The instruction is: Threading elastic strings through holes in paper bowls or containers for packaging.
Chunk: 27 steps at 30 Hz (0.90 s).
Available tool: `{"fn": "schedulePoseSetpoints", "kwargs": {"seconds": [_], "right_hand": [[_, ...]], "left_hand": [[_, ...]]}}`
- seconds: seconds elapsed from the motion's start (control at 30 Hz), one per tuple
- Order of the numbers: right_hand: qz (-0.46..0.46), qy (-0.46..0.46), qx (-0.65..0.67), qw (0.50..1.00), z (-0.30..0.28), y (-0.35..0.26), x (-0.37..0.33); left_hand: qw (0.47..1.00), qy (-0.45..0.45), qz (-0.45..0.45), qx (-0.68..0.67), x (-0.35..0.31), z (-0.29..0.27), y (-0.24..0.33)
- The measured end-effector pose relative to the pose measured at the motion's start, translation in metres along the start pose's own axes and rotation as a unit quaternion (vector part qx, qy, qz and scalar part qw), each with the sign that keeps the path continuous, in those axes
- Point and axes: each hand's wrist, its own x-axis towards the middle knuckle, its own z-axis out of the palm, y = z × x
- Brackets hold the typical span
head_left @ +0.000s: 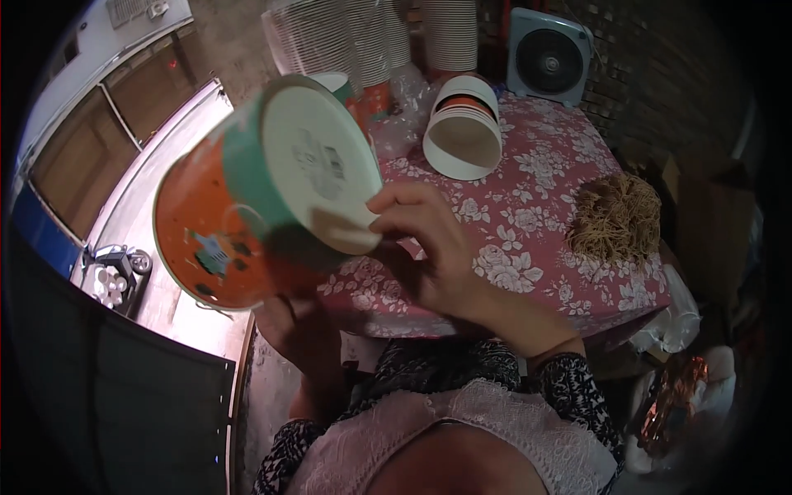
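Observation:
A large orange and green paper bucket (223,219) is held up, tilted on its side, over the table's left edge. Its round white base (309,157) faces up and to the right, with small dark print on it. My left hand (297,330) grips it from below near the wider rim; the bucket hides part of the fingers. My right hand (425,247) pinches the edge of the base with thumb and fingers. A short bit of tan string shows at the lower rim, too small to make out well.
A pink flowered cloth covers the table (528,223). Several nested white tubs (466,132) lie behind my right hand. A tangled heap of tan string (617,219) sits at the right. Tall stacks of tubs (318,41) and a box fan (551,58) stand at the back.

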Motion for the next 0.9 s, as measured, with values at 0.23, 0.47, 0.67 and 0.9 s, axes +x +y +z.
{"fn": "schedulePoseSetpoints", "kwargs": {"seconds": [0.23, 0.47, 0.67, 0.9], "right_hand": [[-0.192, -0.055, -0.121, 0.972, 0.018, 0.013, 0.110], [-0.247, -0.192, -0.225, 0.923, 0.040, 0.049, 0.225], [-0.260, -0.279, -0.246, 0.891, 0.048, 0.081, 0.257], [-0.223, -0.289, -0.297, 0.882, 0.028, 0.101, 0.273]], "left_hand": [[0.971, -0.115, 0.042, -0.207, 0.043, 0.003, 0.010], [0.944, -0.195, -0.181, -0.196, -0.003, -0.001, -0.029], [0.902, -0.283, -0.277, -0.173, -0.016, 0.006, -0.029], [0.891, -0.304, -0.307, -0.139, -0.015, 0.004, -0.036]]}}
